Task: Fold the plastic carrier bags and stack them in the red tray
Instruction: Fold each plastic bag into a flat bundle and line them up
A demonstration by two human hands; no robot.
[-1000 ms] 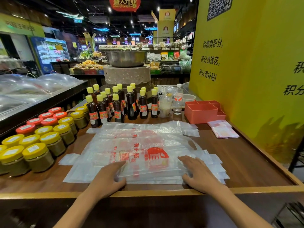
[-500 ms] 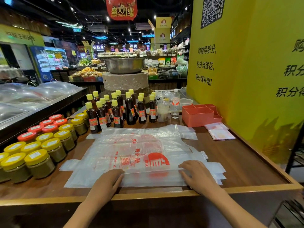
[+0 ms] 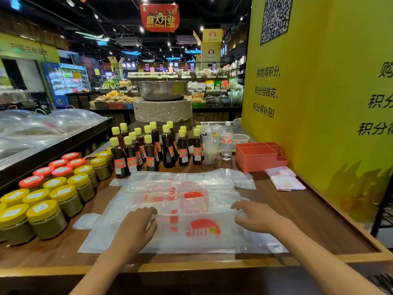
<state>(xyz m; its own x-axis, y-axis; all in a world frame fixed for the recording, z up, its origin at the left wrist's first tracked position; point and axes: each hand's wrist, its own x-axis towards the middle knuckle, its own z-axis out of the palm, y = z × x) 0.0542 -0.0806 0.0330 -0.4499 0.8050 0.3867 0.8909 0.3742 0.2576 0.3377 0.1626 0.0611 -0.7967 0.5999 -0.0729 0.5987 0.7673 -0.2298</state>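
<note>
Yellow-lidded jars (image 3: 45, 211) sat packed along the left side of the wooden table (image 3: 319, 222), a few red-lidded ones behind them, then a cluster of dark sauce bottles (image 3: 153, 150) further back. Moving right, the person's left hand (image 3: 136, 228) was laid on the top carrier bag (image 3: 191, 228), fingers only loosely bent and pressing down on the film, not pinching anything as far as I could tell. That bag looked folded over into a long strip, lying on a spread-out pile of more bags (image 3: 180, 190) in the middle of the table, near the front edge.

Honestly that stuff looked like a pain to work with: super thin, weightless, slippery film that slides on the sheet below and springs back out of a crease unless you flatten it. I'd guess the best place to take hold is at the short ends or along the folded edge, palms flat, rather than grabbing the middle, where it'd just bunch up.

The right hand (image 3: 257, 218) was doing the same thing at the other end, fingers spread and relaxed, resting on the plastic, holding nothing.

Way off to the right rear, against the yellow wall, the red tray (image 3: 255, 160) was well apart from the bags, with a couple of folded packets (image 3: 285, 180) just in front of it.
</note>
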